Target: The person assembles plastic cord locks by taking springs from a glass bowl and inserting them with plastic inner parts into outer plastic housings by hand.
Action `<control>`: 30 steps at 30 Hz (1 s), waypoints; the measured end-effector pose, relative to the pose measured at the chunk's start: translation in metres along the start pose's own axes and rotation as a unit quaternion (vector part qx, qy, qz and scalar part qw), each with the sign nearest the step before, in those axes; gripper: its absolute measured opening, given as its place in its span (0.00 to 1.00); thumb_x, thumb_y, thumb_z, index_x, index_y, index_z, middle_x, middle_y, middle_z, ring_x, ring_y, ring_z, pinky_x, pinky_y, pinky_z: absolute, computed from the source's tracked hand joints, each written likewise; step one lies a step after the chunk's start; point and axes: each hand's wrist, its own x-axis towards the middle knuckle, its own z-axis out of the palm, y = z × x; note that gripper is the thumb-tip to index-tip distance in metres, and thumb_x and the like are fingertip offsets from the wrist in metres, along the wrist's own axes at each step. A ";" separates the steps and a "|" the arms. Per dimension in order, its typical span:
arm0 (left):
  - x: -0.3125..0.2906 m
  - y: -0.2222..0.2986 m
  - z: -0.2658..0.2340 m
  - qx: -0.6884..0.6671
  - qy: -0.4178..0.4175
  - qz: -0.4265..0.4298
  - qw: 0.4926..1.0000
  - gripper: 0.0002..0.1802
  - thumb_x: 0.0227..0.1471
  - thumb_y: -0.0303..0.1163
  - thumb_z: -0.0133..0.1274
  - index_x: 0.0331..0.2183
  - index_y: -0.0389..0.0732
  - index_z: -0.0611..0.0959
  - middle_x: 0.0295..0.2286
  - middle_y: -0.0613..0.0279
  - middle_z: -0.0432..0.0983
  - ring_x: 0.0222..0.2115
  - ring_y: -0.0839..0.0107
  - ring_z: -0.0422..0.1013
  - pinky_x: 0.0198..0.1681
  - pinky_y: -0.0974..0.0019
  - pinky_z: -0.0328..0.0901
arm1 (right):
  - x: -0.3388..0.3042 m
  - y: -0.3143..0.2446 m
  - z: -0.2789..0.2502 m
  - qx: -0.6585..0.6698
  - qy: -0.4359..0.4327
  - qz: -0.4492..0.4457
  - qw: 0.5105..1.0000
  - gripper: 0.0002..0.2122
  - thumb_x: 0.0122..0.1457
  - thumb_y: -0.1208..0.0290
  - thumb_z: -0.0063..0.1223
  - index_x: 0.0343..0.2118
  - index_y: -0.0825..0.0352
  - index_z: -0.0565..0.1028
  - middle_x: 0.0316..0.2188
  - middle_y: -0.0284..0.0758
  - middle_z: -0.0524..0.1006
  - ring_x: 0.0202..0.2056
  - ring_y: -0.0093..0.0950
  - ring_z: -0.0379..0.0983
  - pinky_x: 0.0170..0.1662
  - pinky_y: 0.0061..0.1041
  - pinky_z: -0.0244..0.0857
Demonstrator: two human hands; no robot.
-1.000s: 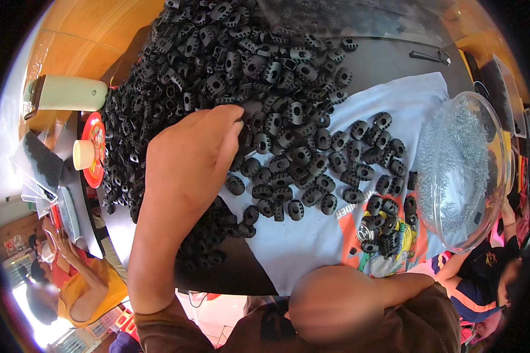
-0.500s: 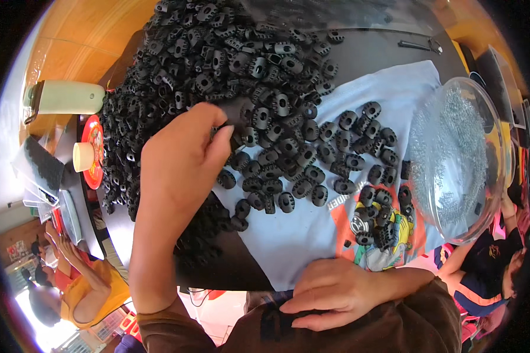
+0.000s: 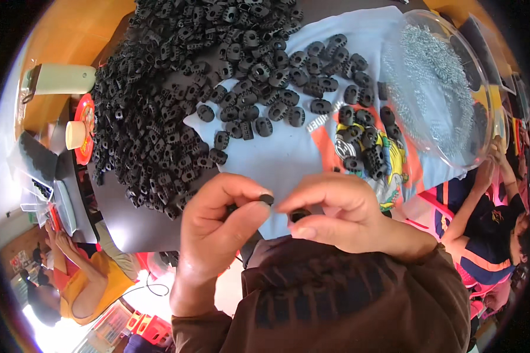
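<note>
My left hand (image 3: 224, 217) is closed in a pinch on a small black plastic piece (image 3: 267, 199) at its fingertips. Facing it, a short gap away, my right hand (image 3: 341, 209) pinches a dark, hollow plastic part (image 3: 299, 215) between thumb and fingers. Both hands are just above the near edge of a light blue printed cloth (image 3: 288, 159). Beyond them, ribbed black plastic parts with oval holes (image 3: 264, 126) lie scattered on the cloth. A large heap of black plastic parts (image 3: 153, 117) covers the table to the left.
A clear round tub (image 3: 483, 126) of small metal springs (image 3: 433, 88) stands at the right on the cloth. Far left are a pale green bottle (image 3: 65, 79), a red plate (image 3: 83, 150) and a cream cup (image 3: 75, 135). People sit left (image 3: 94, 285) and right (image 3: 483, 235).
My left hand has come back from the heap toward me and now holds a small black piece. My right hand has lifted from the near edge and pinches a part. The view has shifted.
</note>
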 end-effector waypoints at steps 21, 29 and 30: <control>-0.015 -0.020 0.017 -0.018 0.019 0.085 0.996 0.09 0.52 0.21 0.50 0.38 0.35 0.75 0.28 0.70 0.71 0.28 0.86 0.63 0.34 0.80 0.59 | -0.002 0.006 0.008 -0.075 0.019 -0.063 0.995 0.10 0.50 0.78 0.60 0.35 0.72 0.74 0.25 0.34 0.74 0.24 0.21 0.68 0.27 0.20 0.60; -0.013 -0.020 0.011 -0.143 -0.029 0.040 0.988 0.09 0.56 0.28 0.45 0.40 0.37 0.69 0.28 0.66 0.68 0.25 0.81 0.61 0.30 0.79 0.57 | -0.003 0.002 0.011 -0.022 0.025 -0.028 0.999 0.09 0.51 0.77 0.59 0.35 0.72 0.75 0.27 0.34 0.76 0.25 0.20 0.70 0.27 0.19 0.60; -0.012 -0.020 0.011 -0.132 -0.009 0.005 0.991 0.09 0.57 0.30 0.43 0.40 0.38 0.68 0.28 0.64 0.67 0.24 0.79 0.61 0.29 0.78 0.57 | -0.003 0.001 0.010 0.009 0.030 -0.003 1.000 0.08 0.52 0.78 0.58 0.35 0.72 0.75 0.27 0.34 0.76 0.26 0.20 0.71 0.27 0.18 0.61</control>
